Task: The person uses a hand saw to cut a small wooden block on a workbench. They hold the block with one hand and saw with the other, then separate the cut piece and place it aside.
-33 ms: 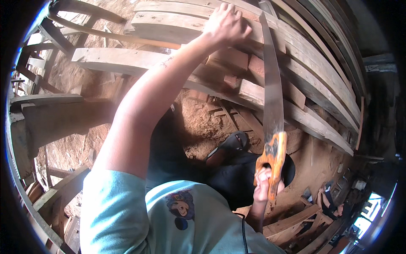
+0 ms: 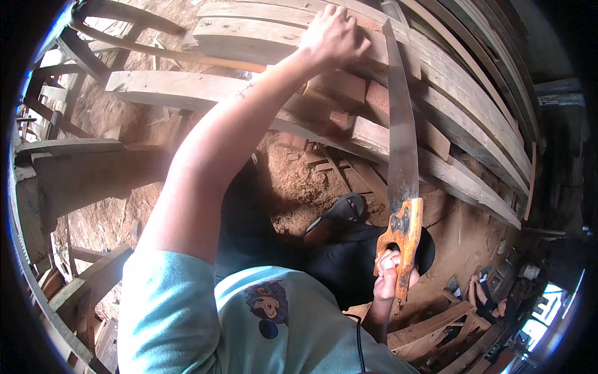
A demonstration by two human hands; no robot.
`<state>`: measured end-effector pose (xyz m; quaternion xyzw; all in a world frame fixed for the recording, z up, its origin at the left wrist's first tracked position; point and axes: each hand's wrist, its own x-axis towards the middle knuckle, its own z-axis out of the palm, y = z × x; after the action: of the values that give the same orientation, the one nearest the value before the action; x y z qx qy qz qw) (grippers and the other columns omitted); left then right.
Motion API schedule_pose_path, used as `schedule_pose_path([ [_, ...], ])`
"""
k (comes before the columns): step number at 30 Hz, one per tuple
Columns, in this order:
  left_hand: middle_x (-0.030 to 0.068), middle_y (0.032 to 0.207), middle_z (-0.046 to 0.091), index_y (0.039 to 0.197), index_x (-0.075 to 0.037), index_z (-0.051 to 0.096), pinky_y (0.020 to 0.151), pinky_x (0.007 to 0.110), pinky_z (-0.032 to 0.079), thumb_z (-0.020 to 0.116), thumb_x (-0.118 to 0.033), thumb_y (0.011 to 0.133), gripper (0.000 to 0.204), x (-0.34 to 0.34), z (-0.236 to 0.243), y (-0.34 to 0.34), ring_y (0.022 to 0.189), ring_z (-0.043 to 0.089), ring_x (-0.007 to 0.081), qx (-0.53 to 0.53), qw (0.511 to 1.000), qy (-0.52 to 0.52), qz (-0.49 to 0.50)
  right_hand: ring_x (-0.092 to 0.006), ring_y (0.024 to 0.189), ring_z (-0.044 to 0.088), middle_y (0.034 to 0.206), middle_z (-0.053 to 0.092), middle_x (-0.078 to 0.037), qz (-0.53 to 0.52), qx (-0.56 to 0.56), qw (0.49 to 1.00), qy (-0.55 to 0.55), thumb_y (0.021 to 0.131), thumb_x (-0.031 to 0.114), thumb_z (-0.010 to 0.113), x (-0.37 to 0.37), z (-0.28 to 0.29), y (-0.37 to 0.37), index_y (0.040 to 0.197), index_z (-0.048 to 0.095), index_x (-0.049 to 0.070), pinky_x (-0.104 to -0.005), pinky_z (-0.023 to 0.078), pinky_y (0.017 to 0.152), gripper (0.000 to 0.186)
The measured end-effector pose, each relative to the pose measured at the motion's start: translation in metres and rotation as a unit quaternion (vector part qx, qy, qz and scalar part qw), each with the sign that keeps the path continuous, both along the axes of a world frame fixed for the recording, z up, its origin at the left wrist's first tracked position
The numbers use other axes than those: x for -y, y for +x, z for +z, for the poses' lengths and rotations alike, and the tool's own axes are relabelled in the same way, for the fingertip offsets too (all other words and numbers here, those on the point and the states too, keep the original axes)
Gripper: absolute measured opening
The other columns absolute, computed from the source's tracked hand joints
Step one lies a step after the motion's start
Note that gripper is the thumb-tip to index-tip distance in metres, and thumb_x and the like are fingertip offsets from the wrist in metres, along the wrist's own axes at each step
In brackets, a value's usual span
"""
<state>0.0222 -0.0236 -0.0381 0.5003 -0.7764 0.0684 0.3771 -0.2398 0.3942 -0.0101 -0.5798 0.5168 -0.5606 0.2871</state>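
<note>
My right hand (image 2: 387,274) is wrapped round the orange-brown wooden handle of a handsaw (image 2: 403,134). The saw's long blade points away from me, and its far tip lies at a brown wooden board (image 2: 377,52) resting across the beams. Just left of the blade, my left hand (image 2: 336,38) bears down on that board with its fingers curled over it. How deep the teeth sit in the wood cannot be made out.
Long pale beams (image 2: 467,121) run across in front of me, with a nearer beam (image 2: 168,86) below them. Wood blocks (image 2: 339,87) sit between. Sawdust and scraps cover the ground (image 2: 296,181) by my sandalled foot (image 2: 346,209). Another person (image 2: 486,299) is at lower right.
My right hand and the handsaw have shifted slightly toward me. My left hand stays in the same place on the board.
</note>
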Motion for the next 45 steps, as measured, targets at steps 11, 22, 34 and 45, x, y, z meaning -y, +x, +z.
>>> schedule_pose_path([
  [11,0.0268,0.108,0.064,0.101,0.006,0.072,0.096,0.049,0.050,0.060,-0.043,0.092,0.051,0.002,0.005,0.003,0.108,0.058,0.0405,0.016,0.999,-0.014,0.042,-0.0092,0.054,0.049,0.076,0.059,-0.007,-0.021,-0.035,0.998,0.039,0.092,0.003,0.060,0.079,0.015,0.024,0.094,0.062,-0.001,-0.0237,0.040,0.050,0.005],
  [22,0.0249,0.100,0.067,0.090,0.002,0.073,0.097,0.049,0.048,0.061,-0.041,0.093,0.045,0.026,-0.011,0.022,0.104,0.059,0.0401,0.050,0.998,-0.021,0.029,-0.0134,0.064,0.061,0.083,0.065,-0.010,-0.004,-0.079,0.989,0.124,0.094,0.003,0.058,0.075,0.034,0.025,0.094,0.063,-0.005,-0.0259,0.049,0.059,0.009],
  [34,0.0276,0.133,0.058,0.141,0.008,0.052,0.108,0.053,0.043,0.056,-0.074,0.094,0.094,-0.017,0.031,-0.001,0.127,0.054,0.0417,0.179,0.978,0.073,-0.073,-0.0288,0.065,0.057,0.081,0.059,-0.016,-0.058,-0.336,0.930,-0.138,0.087,0.001,0.066,0.037,0.010,0.022,0.091,0.065,-0.004,-0.0405,0.045,0.058,0.007],
  [45,0.0205,0.127,0.061,0.136,0.001,0.055,0.099,0.052,0.049,0.075,-0.062,0.087,0.082,-0.013,0.022,0.001,0.117,0.059,0.0413,0.154,0.983,0.063,-0.080,-0.0133,0.053,0.054,0.063,0.055,-0.006,-0.020,-0.065,0.998,0.004,0.095,0.004,0.069,0.126,0.038,0.040,0.078,0.061,0.001,-0.0327,0.040,0.048,0.019],
])
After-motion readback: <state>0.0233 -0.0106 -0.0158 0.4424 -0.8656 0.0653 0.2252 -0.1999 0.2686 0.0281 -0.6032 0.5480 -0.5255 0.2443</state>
